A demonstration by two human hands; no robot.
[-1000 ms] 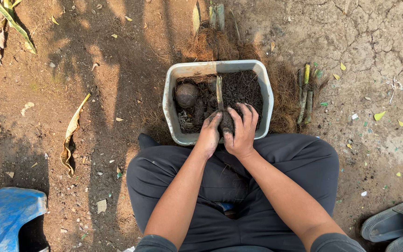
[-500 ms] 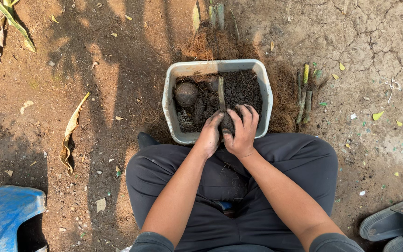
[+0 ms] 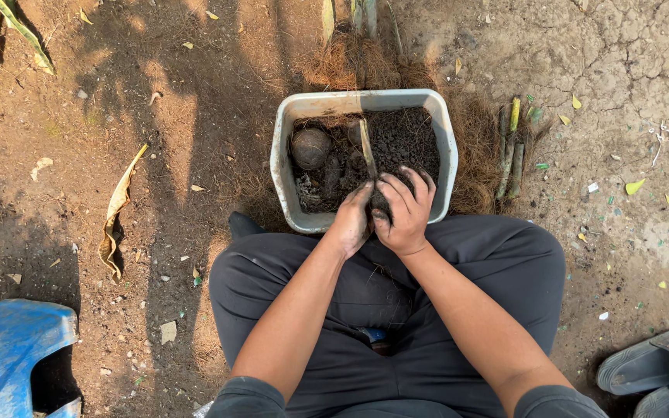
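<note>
Outdoor garden or yard work area. Bare, cracked earth (image 3: 621, 70) with scattered dry leaves surrounds a grey tub of dark soil (image 3: 439, 131). Coconut fibre (image 3: 358, 62) lies behind the tub and cut plant stems (image 3: 511, 151) beside it.

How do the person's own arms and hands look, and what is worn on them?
Both arms are bare from just above the elbow down, with short dark grey sleeves at the upper arms. The left hand and right hand wear no gloves, and dark soil smears the fingers. No watch, ring or bracelet shows.
</note>
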